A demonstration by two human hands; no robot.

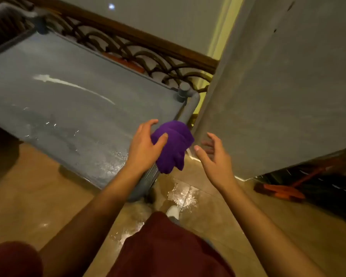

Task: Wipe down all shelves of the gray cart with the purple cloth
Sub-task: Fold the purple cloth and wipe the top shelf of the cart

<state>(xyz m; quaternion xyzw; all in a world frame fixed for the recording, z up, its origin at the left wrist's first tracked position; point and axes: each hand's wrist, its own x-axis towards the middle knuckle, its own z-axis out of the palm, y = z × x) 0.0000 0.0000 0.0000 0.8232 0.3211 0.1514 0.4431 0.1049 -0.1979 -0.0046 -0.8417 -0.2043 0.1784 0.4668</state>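
The gray cart's top shelf (72, 100) fills the left of the view, wet, with a white streak across it. The purple cloth (173, 145) is bunched over the cart's right end rail (191, 109). My left hand (143, 148) is on the cloth's left side, thumb pressed on it and fingers curved around it. My right hand (215, 154) hovers just right of the cloth, fingers spread, touching nothing. The lower shelves are hidden under the top one.
A gray wall corner (268, 96) stands close on the right of the cart. A wooden railing with dark ironwork (140, 50) runs behind the cart. An orange brush (282, 190) lies on the floor at right. The tiled floor (184, 196) below the cart's end is wet.
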